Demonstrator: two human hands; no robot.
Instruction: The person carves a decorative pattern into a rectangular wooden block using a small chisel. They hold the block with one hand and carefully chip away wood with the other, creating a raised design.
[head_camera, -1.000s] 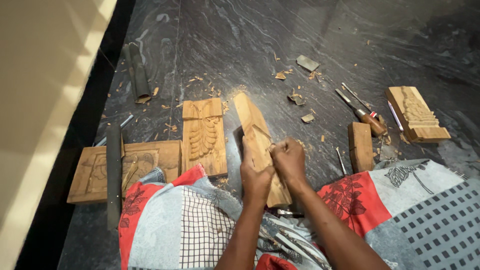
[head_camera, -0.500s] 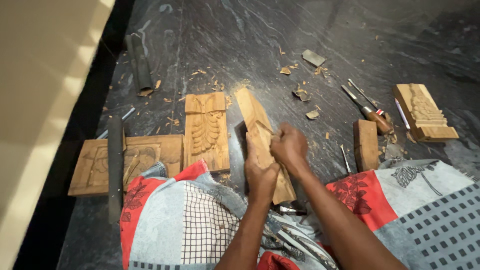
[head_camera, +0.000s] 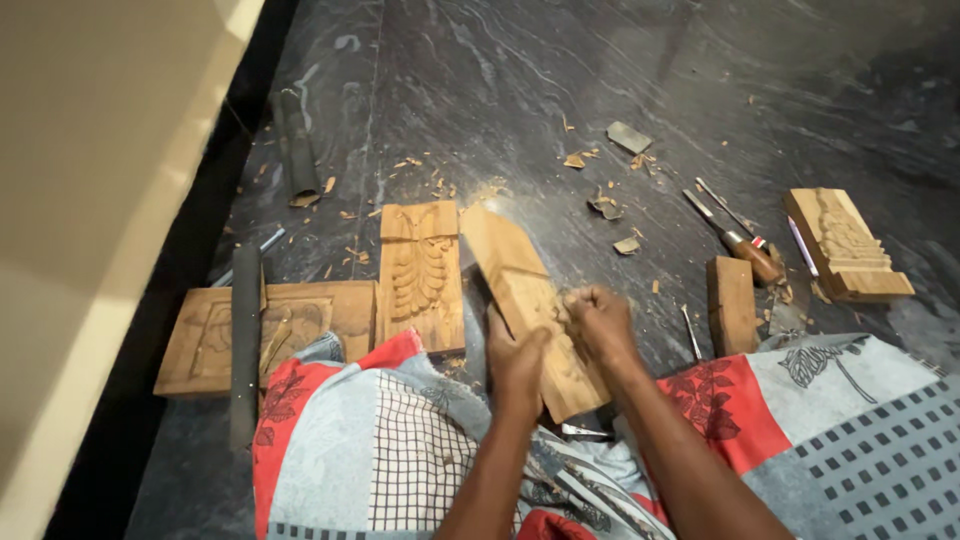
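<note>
We hold a long light-brown carved wooden plank (head_camera: 525, 305) with both hands. Our left hand (head_camera: 517, 362) fingers wrap its side. Our right hand (head_camera: 598, 322) fingers close on top of it.

Soft, even light across the dark stone floor (head_camera: 560, 90), with a pale sheen high above the long wooden piece (head_camera: 525, 300). Left of that piece the cream wall (head_camera: 90, 200) glows brightest, nearly washed out. Shadows stay faint. Both hands on the piece smear slightly with motion; the frame corners look mildly stretched.
</note>
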